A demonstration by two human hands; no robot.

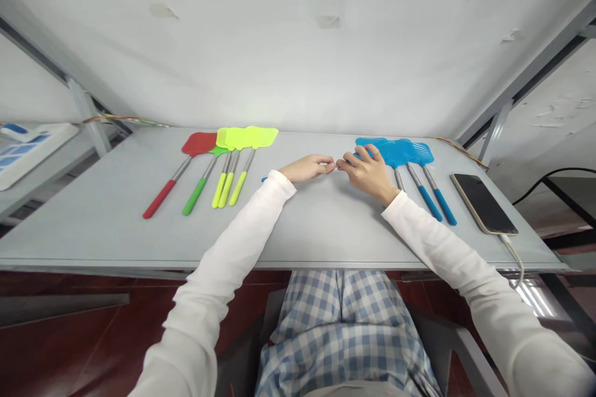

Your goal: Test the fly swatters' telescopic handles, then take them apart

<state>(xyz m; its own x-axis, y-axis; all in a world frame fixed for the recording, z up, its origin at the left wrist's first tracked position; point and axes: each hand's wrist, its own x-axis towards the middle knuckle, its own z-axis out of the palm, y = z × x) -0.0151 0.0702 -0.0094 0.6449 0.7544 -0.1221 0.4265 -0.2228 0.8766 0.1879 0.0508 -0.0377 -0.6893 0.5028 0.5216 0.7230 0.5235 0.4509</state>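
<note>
The left hand (307, 168) pinches the thin shaft of a blue swatter (357, 155) while the right hand (369, 173) curls over its head — it's lying sideways across the table, right by the other blue swatters (410, 154) — apparently grouped by colour.

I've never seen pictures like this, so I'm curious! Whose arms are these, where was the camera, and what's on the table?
A camera worn on a person's head took this picture, looking down, so the arms in white sleeves are that person's own. On the pale grey table lie flat plastic fly swatters with metal shafts: a red one, a green one, yellow-green ones and blue ones. The right hand seems to hold another blue fly swatter. The left hand reaches toward it. A black-screened phone lies nearby, with a white cable.
</note>
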